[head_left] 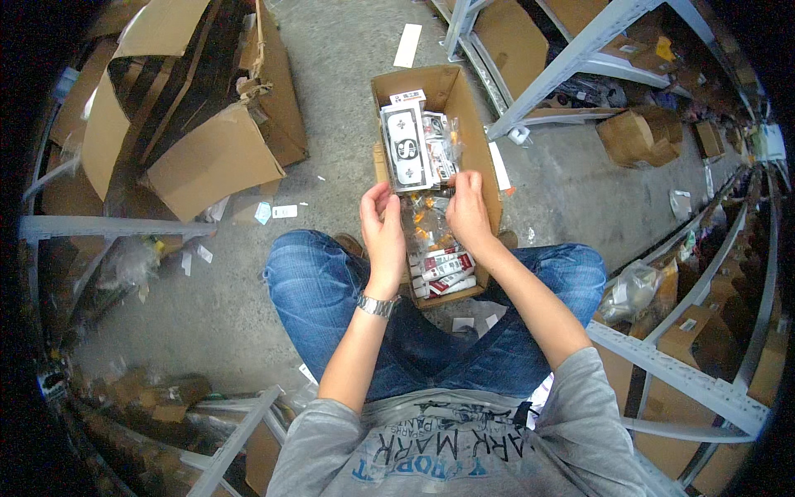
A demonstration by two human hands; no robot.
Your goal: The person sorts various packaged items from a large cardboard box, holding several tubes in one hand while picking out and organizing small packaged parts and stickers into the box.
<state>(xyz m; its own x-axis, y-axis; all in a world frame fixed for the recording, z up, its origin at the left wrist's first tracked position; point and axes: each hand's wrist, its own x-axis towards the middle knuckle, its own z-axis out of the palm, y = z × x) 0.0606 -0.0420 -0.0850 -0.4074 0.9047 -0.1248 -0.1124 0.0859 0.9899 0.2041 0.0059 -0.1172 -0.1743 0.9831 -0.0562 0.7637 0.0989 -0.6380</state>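
An open cardboard box (476,124) stands on the floor between my knees. At its far end lies a flat white package (406,149) with black print, beside several smaller white packets and clear bags. Clear bags with orange bits (428,222) fill the middle, and several white and red small boxes (447,269) lie at the near end. My left hand (383,232) is at the box's left side, its fingers loosely bent and apart, holding nothing visible. Over the right part of the box, my right hand (470,211) has its fingers closed; whatever they pinch is hidden.
A large, torn cardboard carton (207,108) stands at the far left. Metal shelf frames (571,66) flank me, loaded with cartons and plastic bags. An open brown carton (638,137) sits on the floor at the right. Paper scraps (407,45) lie about.
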